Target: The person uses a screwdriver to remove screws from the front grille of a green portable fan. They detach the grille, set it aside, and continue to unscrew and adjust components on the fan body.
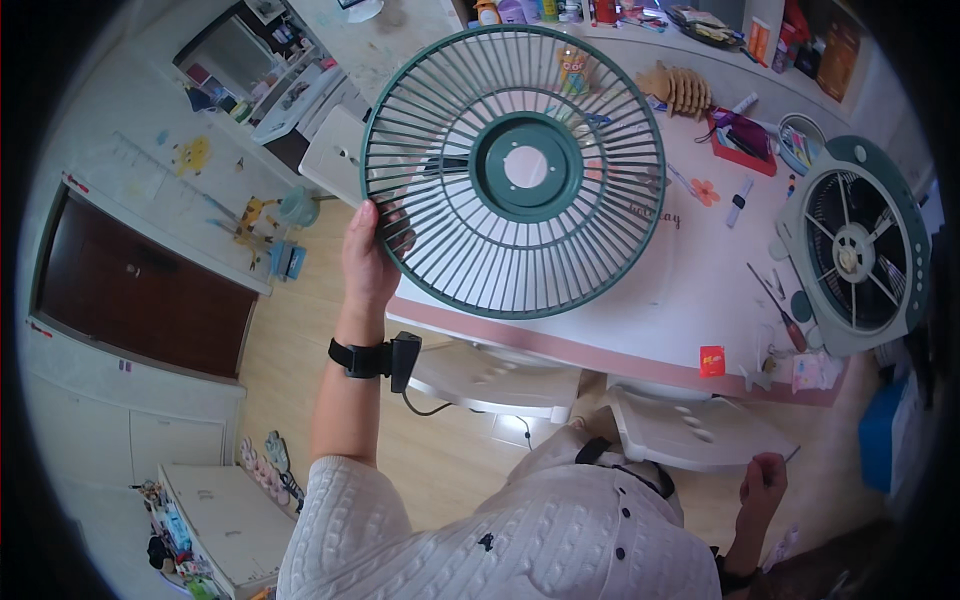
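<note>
With the fan grille (492, 167) as the dial, a hand could pass at 4 o'clock over bare tabletop (695, 285), between the grille's rim and the screwdriver (796, 335). Toward half past 3 the fan housing (852, 254) bars the way, and the red box (738, 158) blocks 3 o'clock. The left hand (369, 262) takes up the rim at 8 o'clock. A chair (685, 432) at 5 o'clock stands between the right hand (763, 482) and the tabletop's edge; a second chair (490, 382) fills 6 o'clock

Behind the green grille (566, 170), fingers of the left hand (370, 258) are partly hidden. Whether the curled right hand (765, 482) holds anything, I can't tell. Far bottles (515, 12) are cut off on top.
</note>
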`<action>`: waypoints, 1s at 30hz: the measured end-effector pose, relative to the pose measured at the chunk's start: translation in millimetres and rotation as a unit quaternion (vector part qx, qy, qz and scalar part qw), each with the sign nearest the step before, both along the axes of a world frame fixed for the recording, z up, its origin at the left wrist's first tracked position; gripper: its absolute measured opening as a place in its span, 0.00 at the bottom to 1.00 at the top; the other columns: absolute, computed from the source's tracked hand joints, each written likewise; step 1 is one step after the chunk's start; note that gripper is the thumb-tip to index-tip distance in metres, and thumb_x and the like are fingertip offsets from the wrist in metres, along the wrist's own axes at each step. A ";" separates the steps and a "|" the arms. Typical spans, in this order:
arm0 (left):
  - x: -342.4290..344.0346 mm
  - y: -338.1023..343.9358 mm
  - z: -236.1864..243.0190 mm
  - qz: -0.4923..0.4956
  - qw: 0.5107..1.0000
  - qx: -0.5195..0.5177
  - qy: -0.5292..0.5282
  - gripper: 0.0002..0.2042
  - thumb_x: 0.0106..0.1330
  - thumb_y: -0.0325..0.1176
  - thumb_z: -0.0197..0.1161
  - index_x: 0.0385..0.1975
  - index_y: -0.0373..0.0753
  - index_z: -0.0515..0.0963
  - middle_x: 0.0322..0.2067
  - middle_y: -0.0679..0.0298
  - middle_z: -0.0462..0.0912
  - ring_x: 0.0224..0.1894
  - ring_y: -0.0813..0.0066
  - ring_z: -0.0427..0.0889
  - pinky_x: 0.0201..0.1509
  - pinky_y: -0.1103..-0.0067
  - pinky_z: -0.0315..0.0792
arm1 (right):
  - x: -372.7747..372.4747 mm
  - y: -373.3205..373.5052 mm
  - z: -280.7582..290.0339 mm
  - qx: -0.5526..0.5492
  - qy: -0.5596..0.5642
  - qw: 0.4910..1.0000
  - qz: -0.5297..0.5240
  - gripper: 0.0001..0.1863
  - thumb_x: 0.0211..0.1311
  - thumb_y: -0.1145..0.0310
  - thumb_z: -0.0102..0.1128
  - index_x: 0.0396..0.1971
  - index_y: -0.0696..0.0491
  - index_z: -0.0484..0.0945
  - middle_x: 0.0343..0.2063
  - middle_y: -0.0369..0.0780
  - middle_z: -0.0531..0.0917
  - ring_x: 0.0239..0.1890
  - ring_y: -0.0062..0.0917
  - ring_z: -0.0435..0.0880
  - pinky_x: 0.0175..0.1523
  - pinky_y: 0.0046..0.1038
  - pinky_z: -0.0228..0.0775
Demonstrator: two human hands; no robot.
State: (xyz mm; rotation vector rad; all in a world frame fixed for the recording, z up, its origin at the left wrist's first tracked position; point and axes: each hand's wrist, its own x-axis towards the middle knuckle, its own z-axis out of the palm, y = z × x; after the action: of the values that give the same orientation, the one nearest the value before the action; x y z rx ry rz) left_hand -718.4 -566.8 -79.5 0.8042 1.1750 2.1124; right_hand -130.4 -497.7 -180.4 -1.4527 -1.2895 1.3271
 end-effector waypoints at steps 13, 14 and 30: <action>-31.8 72.1 -138.8 -0.035 0.972 -0.176 -0.154 0.17 0.74 0.41 0.46 0.51 0.35 0.72 0.45 0.59 0.82 0.45 0.70 0.81 0.50 0.74 0.76 | 15.8 -39.1 9.1 -0.017 -0.019 0.997 -0.073 0.04 0.59 0.78 0.58 0.32 0.53 0.74 0.17 0.28 0.69 0.16 0.09 0.63 0.20 0.14 0.52; -32.9 76.9 -151.7 -0.026 0.967 -0.188 -0.170 0.16 0.74 0.41 0.45 0.49 0.36 0.73 0.42 0.61 0.82 0.42 0.71 0.81 0.46 0.75 0.76 | 18.4 -45.5 11.0 -0.026 -0.017 0.996 -0.083 0.04 0.59 0.78 0.58 0.32 0.53 0.74 0.17 0.28 0.69 0.16 0.09 0.63 0.20 0.14 0.52; -42.3 76.9 -255.0 -0.051 0.773 -0.582 -0.246 0.16 0.70 0.43 0.54 0.21 0.43 0.66 0.15 0.68 0.62 0.17 0.72 0.64 0.22 0.74 0.64 | 39.9 -65.5 12.8 -0.068 -0.034 0.986 -0.151 0.05 0.59 0.79 0.58 0.32 0.53 0.74 0.16 0.27 0.70 0.15 0.08 0.63 0.20 0.14 0.51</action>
State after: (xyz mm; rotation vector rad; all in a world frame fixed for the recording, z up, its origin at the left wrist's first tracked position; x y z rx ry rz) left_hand -760.7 -489.9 -334.5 -0.2596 1.6923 0.9839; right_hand -90.5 -563.2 -167.6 -1.7243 -0.9868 1.1880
